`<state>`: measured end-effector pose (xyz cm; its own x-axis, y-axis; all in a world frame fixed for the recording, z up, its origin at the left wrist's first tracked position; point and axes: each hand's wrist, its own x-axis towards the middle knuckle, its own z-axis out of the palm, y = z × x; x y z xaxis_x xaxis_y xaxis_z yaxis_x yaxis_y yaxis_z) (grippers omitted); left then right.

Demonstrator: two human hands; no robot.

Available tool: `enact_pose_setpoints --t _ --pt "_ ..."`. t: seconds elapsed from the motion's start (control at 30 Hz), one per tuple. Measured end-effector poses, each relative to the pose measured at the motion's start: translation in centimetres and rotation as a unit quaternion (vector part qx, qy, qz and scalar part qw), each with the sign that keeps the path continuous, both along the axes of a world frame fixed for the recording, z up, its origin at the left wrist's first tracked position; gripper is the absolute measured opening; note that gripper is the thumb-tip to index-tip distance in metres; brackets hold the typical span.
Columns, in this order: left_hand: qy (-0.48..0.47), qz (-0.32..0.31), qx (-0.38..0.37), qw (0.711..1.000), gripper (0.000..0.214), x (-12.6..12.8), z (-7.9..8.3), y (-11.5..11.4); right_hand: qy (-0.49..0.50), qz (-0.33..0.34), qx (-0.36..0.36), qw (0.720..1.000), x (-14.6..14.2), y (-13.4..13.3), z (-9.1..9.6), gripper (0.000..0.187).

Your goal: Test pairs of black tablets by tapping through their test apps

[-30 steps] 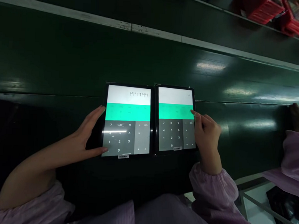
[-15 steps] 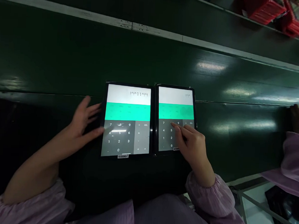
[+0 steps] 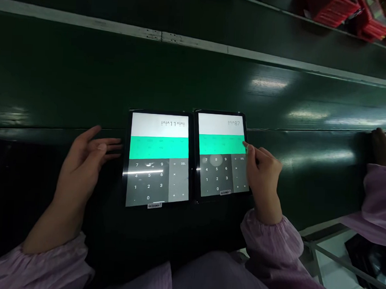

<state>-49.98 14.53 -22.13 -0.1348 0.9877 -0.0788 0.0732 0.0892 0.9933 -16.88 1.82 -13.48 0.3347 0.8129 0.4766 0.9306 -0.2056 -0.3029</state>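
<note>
Two tablets lie side by side on the dark green belt (image 3: 86,83), both showing a calculator screen. The left tablet (image 3: 158,160) has a line of symbols on its display. The right tablet (image 3: 221,153) shows symbols ending in 87. My left hand (image 3: 84,160) hovers just left of the left tablet, fingers stretched out, touching nothing. My right hand (image 3: 262,172) rests at the right edge of the right tablet, forefinger pointing at the green band near the DEL key, other fingers curled.
A pale rail (image 3: 192,43) runs along the belt's far side. Red bins (image 3: 358,15) sit at the top right. Another person's hand (image 3: 383,146) and pink sleeve (image 3: 379,201) are at the right edge. A metal frame (image 3: 335,260) stands at the bottom right.
My left hand has let go of the left tablet and drawn away to the left. My right forefinger tapped the number keys, then returned to the green band; the right display gained 87.
</note>
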Motion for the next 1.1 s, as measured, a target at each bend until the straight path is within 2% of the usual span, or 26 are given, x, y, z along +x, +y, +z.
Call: enact_pose_setpoints --t 0.07,0.23,0.37,0.47,0.63,0.8,0.93,1.1 --pt "0.006 0.003 0.008 1.0 0.06 0.2 0.0 0.2 -0.004 0.005 -0.022 1.0 0.2 0.2 -0.2 0.054" --pt "0.002 0.007 0.028 1.0 0.051 0.3 0.2 0.2 0.01 0.068 -0.051 0.996 -0.7 0.4 -0.3 0.05" --pt "-0.002 0.019 0.025 1.0 0.043 0.6 0.5 0.1 -0.001 0.027 -0.03 0.999 -0.4 0.3 -0.2 0.057" --pt "-0.028 0.01 0.028 0.999 0.041 1.2 0.3 -0.3 0.0 0.052 -0.042 0.998 -0.6 0.5 -0.3 0.05" --pt "-0.004 -0.015 0.068 0.998 0.042 2.5 -0.5 -1.7 -0.001 0.111 -0.036 0.993 -3.7 1.2 0.3 0.044" --pt "-0.011 -0.056 0.057 0.997 0.042 2.6 -0.9 -2.4 0.008 0.246 -0.154 0.957 -8.1 1.2 0.4 0.049" --pt "-0.04 -0.06 0.046 0.996 0.039 1.8 -1.3 -2.2 -0.04 0.236 -0.213 0.947 -9.4 1.2 -0.6 0.049" --pt "-0.027 -0.088 0.05 0.995 0.041 1.3 -2.1 -2.2 -0.064 0.24 -0.193 0.949 -9.0 1.4 -0.9 0.045"
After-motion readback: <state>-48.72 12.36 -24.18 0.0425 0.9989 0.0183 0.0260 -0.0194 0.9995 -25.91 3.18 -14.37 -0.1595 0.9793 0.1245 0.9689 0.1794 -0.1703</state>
